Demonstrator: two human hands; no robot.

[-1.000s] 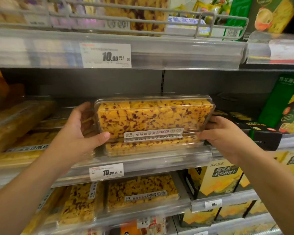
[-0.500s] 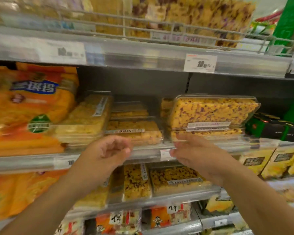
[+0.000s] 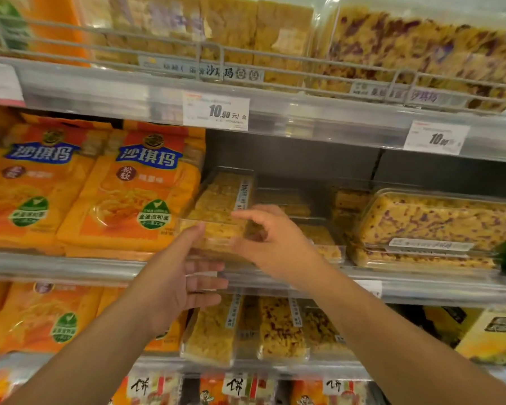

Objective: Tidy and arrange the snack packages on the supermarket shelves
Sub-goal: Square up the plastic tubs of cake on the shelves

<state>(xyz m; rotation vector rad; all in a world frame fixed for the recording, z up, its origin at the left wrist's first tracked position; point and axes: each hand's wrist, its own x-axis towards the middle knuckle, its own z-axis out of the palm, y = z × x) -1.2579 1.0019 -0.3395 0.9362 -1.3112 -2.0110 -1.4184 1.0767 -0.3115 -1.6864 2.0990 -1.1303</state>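
On the middle shelf a clear plastic box of plain yellow snack bars (image 3: 219, 200) lies tilted, with its label strip running front to back. My left hand (image 3: 181, 276) is spread open at the box's front left corner, thumb up against it. My right hand (image 3: 272, 244) curls over its right front edge, fingers apart. Neither hand has closed around the box. To the right lies a stacked clear box of yellow bars with purple flecks (image 3: 438, 223), flat and facing forward. Behind my right hand sits another low clear box (image 3: 319, 238).
Orange snack bags (image 3: 135, 185) fill the left of the middle shelf. The shelf rail (image 3: 70, 267) carries price tags, like the rail above (image 3: 216, 111). More clear boxes stand on the top shelf (image 3: 406, 48) and the lower shelf (image 3: 278, 328). Dark empty depth lies behind the middle boxes.
Both hands let go of the purple-flecked box, now resting on the right. The view swung left and both hands moved to the tilted plain box.
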